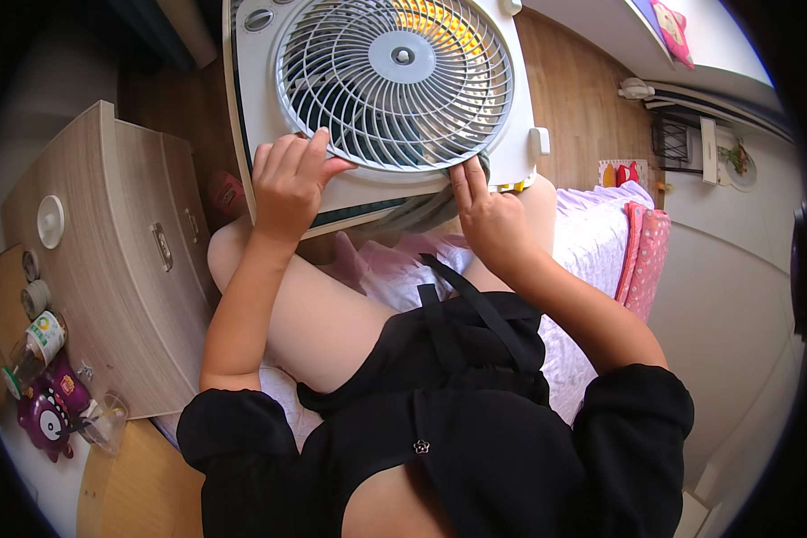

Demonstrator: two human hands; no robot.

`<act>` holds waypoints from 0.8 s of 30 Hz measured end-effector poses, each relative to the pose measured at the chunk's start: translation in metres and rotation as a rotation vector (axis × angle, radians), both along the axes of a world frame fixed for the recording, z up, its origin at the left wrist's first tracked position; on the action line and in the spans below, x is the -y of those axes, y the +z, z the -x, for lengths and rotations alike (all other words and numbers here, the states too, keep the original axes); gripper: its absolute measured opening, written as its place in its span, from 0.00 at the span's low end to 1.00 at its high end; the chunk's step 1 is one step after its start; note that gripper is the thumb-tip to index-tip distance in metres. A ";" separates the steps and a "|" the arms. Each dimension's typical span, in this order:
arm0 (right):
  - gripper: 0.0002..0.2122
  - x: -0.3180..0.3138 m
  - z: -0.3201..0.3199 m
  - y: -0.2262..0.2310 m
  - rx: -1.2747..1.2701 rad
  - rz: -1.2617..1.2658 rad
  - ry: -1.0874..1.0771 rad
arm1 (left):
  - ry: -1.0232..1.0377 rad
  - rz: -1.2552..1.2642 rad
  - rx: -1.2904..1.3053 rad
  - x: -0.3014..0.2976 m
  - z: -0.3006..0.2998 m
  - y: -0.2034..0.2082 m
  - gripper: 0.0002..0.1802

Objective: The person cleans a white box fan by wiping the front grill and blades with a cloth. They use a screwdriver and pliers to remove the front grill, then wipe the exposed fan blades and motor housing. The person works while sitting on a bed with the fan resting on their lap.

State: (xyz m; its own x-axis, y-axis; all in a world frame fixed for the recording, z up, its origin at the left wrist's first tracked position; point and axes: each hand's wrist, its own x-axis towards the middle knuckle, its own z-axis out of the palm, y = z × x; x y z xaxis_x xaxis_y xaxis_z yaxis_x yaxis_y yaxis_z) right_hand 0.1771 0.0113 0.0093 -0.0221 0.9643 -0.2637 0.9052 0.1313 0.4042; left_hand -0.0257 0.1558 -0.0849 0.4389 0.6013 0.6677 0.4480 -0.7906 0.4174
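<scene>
A white box fan [511, 108] stands in front of me between my knees, its round grey grille [402, 59] facing up toward me. Yellow shows through the slats at the upper right. My left hand [289, 184] is closed on the lower left rim of the grille, with the thumb along the edge. At the lower right rim is my right hand [491, 215], two fingers laid against the edge and the others curled. A grey-green cloth [414, 213] hangs below the rim and runs up behind those fingers. The thumb of that hand is hidden.
A wood-grain drawer cabinet [143, 224] stands at left, with a labelled jar [45, 334], a purple toy [45, 421] and a clear cup [108, 421] on top. I sit on a bed with a pale lilac sheet [569, 269]. Pink dotted bedding [644, 260] lies at right.
</scene>
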 end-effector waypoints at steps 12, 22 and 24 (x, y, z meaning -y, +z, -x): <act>0.29 -0.006 0.089 -0.036 -0.815 -0.082 -0.424 | -0.099 -0.030 -0.051 0.007 0.000 -0.003 0.23; 0.25 0.028 0.028 -0.040 -0.418 -0.076 -0.172 | -0.113 -0.012 -0.110 0.011 0.002 -0.001 0.23; 0.25 0.030 0.011 -0.036 -0.364 -0.061 -0.139 | -0.118 -0.006 -0.110 0.011 0.001 -0.001 0.23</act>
State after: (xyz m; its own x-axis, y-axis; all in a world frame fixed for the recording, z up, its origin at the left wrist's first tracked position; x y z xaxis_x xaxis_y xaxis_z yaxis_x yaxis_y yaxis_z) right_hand 0.1665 -0.0187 -0.0268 0.0283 0.9784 -0.2050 0.9982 -0.0170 0.0568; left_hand -0.0271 0.1449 -0.0855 0.5767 0.5372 0.6155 0.3946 -0.8429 0.3658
